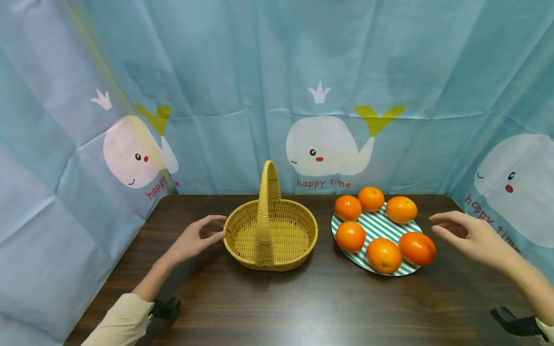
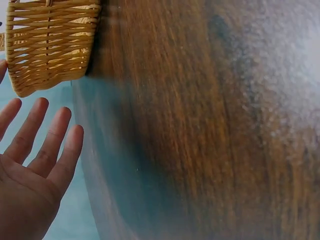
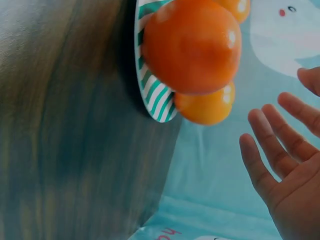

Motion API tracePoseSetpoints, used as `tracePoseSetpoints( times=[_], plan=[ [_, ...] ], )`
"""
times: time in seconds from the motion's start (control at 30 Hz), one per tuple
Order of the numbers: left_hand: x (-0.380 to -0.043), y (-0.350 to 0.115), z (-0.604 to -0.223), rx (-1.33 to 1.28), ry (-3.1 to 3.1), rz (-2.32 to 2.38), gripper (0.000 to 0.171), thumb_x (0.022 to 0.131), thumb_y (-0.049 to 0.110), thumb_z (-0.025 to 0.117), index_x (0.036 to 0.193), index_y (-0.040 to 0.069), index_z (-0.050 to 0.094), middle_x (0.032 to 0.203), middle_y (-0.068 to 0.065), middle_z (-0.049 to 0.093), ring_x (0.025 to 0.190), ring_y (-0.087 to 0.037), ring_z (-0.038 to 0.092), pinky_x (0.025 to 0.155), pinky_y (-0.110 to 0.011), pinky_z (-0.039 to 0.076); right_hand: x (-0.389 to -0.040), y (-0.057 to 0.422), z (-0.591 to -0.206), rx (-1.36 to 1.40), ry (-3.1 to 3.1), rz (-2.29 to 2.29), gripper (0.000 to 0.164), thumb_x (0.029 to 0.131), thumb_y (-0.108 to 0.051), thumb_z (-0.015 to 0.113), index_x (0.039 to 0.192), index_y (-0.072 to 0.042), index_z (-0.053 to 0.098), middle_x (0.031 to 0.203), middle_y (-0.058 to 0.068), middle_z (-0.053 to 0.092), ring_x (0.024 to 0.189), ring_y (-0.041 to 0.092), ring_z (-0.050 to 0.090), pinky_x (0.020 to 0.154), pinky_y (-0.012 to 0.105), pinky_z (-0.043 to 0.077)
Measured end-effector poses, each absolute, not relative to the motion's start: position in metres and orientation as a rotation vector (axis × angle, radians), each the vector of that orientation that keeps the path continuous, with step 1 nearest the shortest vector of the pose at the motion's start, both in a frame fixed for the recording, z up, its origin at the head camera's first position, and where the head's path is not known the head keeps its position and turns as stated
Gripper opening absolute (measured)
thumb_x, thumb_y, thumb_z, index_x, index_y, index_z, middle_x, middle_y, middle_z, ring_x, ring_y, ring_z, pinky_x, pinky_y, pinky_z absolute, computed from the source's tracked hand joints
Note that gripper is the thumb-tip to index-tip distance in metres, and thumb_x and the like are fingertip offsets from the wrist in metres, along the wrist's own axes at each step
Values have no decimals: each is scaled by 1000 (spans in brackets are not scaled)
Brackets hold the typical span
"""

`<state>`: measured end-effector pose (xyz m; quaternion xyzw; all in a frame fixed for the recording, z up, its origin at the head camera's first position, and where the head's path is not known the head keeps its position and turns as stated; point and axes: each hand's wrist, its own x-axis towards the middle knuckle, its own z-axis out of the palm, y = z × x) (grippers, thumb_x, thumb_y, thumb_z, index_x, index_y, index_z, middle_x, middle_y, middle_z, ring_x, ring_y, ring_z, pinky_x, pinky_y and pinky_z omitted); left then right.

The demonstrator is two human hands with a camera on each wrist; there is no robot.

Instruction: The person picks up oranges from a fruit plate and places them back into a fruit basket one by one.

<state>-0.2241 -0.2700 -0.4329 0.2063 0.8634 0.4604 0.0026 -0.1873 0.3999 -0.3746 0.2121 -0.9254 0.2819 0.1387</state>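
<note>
A yellow wicker basket (image 1: 298, 259) with a tall arched handle stands mid-table, and its inside shows bare weave. My left hand (image 1: 196, 236) is at its left side, thumb and fingertips right at the rim; in the left wrist view the fingers (image 2: 52, 132) are spread and relaxed beside the woven wall. To the right lies a green-and-white striped plate (image 1: 375, 226) carrying several orange fruits, tomato- or persimmon-like, among them a redder, larger one (image 1: 417, 248) at the right edge. Just right of that fruit hovers my right hand (image 1: 472, 235), fingers loosely bent and holding nothing.
The dark wooden table (image 1: 277, 307) has a glossy front part. Behind it and at both sides hangs a light blue curtain (image 1: 216, 72) printed with white whales, close to the table's back edge. Black straps (image 1: 166, 307) sit on both wrists.
</note>
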Motion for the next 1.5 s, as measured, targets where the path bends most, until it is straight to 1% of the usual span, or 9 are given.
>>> tracePoseSetpoints(
  times=[0.33,0.43,0.63,0.8,0.87,1.03,1.1,1.3,1.5],
  plan=[
    [-224,-269,-433,681,2686,1433,50,100,22,69,145,7,54,139,-17,57,109,-33,67,84,-35,55,-179,410,-383,503,-2746,809,37,93,-17,77,127,-11,65,109,-22,63,85,-2,66,65,18,50],
    [-225,-268,-432,677,2685,1428,51,100,22,69,145,6,54,139,-18,57,109,-34,67,84,-34,55,-178,412,-386,494,-2757,818,43,92,-17,79,131,-9,62,112,-28,58,84,-1,65,64,22,51],
    [-225,-268,-432,674,2688,1417,51,100,22,70,145,5,53,135,-17,60,111,-35,65,85,-36,54,-176,411,-397,590,-2763,892,58,92,-13,77,144,-11,52,130,-32,46,102,-5,57,76,14,48],
    [-225,-269,-433,686,2688,1412,52,100,22,70,145,5,53,133,-16,61,113,-36,64,86,-38,54,-177,408,-407,598,-2792,971,65,93,-12,75,151,-12,44,136,-31,41,109,-5,53,79,16,49],
    [-225,-269,-434,688,2687,1411,52,100,22,69,146,5,53,134,-17,60,114,-36,63,86,-39,54,-178,406,-410,585,-2798,986,67,93,-13,76,151,-11,43,137,-25,43,109,-6,53,78,18,50],
    [-225,-269,-433,673,2681,1416,52,100,22,69,146,6,52,137,-18,58,116,-38,62,87,-41,54,-183,401,-417,582,-2802,1044,68,90,-13,79,149,-10,45,135,9,54,106,-5,56,76,24,54],
    [-225,-268,-432,667,2684,1415,52,100,23,69,146,6,52,137,-18,58,116,-37,62,88,-42,54,-185,401,-420,609,-2795,1086,68,89,-11,81,148,-8,47,132,16,57,104,-2,60,75,25,55],
    [-226,-266,-432,673,2674,1418,53,100,23,69,147,6,51,137,-19,57,119,-36,61,89,-43,53,-188,401,-425,702,-2754,1164,60,84,-5,84,138,-3,57,122,3,62,92,11,68,71,25,56],
    [-229,-265,-432,674,2678,1420,52,100,23,69,147,7,52,138,-17,57,119,-34,61,89,-39,53,-190,403,-422,744,-2726,1180,59,83,-1,84,136,-4,58,120,-2,63,93,12,68,71,25,56]
  ],
)
